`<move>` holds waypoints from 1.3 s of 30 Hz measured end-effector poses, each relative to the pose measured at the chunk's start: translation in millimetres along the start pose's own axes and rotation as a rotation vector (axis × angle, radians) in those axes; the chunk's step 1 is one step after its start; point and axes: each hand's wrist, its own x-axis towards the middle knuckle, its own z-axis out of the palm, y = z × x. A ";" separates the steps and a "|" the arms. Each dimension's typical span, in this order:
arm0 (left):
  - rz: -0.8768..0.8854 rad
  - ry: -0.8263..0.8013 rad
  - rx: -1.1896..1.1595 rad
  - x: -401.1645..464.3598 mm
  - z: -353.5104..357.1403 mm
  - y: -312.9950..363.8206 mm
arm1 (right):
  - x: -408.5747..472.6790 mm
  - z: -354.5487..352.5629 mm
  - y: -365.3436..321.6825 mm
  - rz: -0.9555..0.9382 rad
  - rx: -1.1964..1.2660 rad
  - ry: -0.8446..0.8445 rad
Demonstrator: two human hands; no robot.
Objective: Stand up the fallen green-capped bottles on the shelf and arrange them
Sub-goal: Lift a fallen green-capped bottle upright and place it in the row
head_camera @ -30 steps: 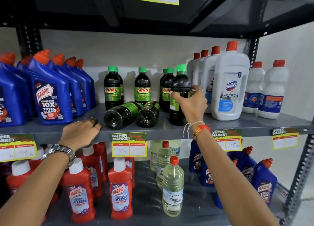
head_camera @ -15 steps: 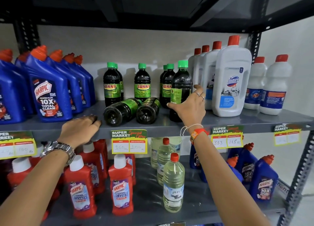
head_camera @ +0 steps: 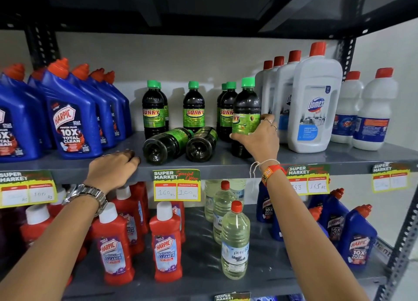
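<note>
Two dark green-capped bottles lie on their sides on the grey shelf (head_camera: 316,159), bases toward me: the left fallen bottle (head_camera: 166,144) and the right fallen bottle (head_camera: 201,143). Behind them several upright ones stand, such as a Sunny bottle (head_camera: 153,111) and another (head_camera: 193,107). My right hand (head_camera: 260,137) grips the lower half of an upright front bottle (head_camera: 246,106) that stands on the shelf just right of the fallen pair. My left hand (head_camera: 112,170) rests palm down on the shelf's front edge, left of the fallen bottles, holding nothing.
Blue Harpic bottles (head_camera: 72,119) crowd the shelf's left; tall white Domex bottles (head_camera: 315,101) stand close on the right of my right hand. Price tags (head_camera: 176,185) hang on the shelf lip. Below are red Harpic bottles (head_camera: 167,244) and clear liquid bottles (head_camera: 235,239).
My right hand has slid lower and to the right side of the upright bottle, which has turned so its label faces more forward. My left hand stays on the shelf edge.
</note>
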 end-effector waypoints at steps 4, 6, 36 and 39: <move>-0.001 0.005 -0.008 0.3 0.6 -0.5 | 7.6 -4.1 4.0 0.085 0.238 -0.132; -0.014 -0.005 -0.031 0.5 0.4 -0.5 | 7.0 -3.4 5.7 0.079 0.273 -0.141; -0.036 0.016 -0.061 1.3 3.0 0.4 | -19.2 -3.0 -21.0 -0.074 -0.009 0.096; -0.072 0.022 -0.128 2.9 3.1 1.3 | -24.6 -9.1 -55.1 -0.336 -0.005 0.199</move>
